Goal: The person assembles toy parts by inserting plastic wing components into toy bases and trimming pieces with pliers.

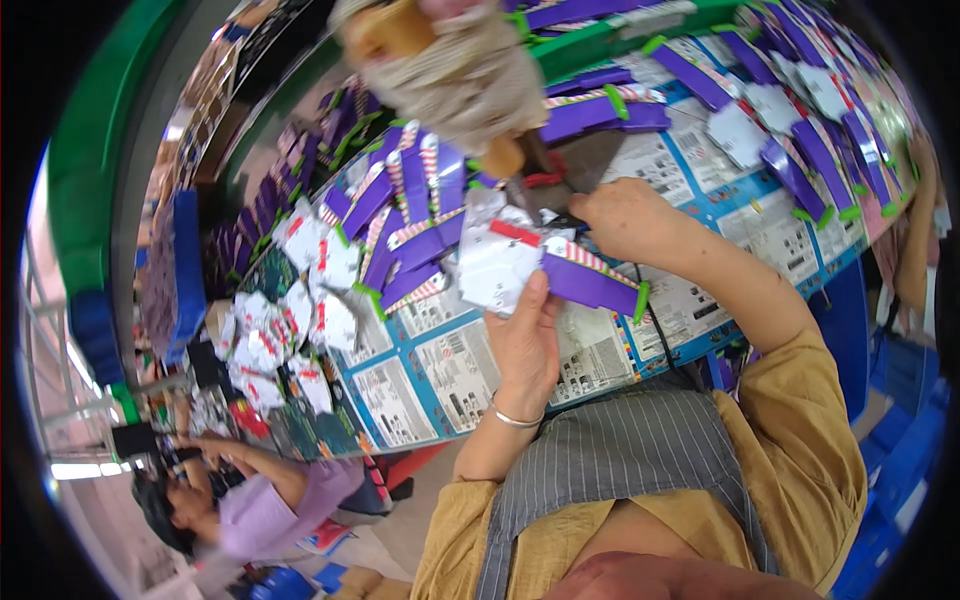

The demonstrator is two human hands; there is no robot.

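My left hand is closed on a toy part at the near edge of the bench, thumb pressed on top. The part joins a white plastic piece with a red strip to a purple piece with a red-and-white striped edge and a green end. Just beyond it, my right hand is closed, fingers curled at a small dark thing I cannot make out. A black cord runs down from near that hand. Above both hands hangs a bulky cloth-wrapped tool, blurred, its lower end close to the held part.
Purple striped parts lie heaped left of my hands, beside white pieces. More joined parts cover the right side. Printed sheets line the bench. A green rail crosses the back. A person in lilac works at lower left.
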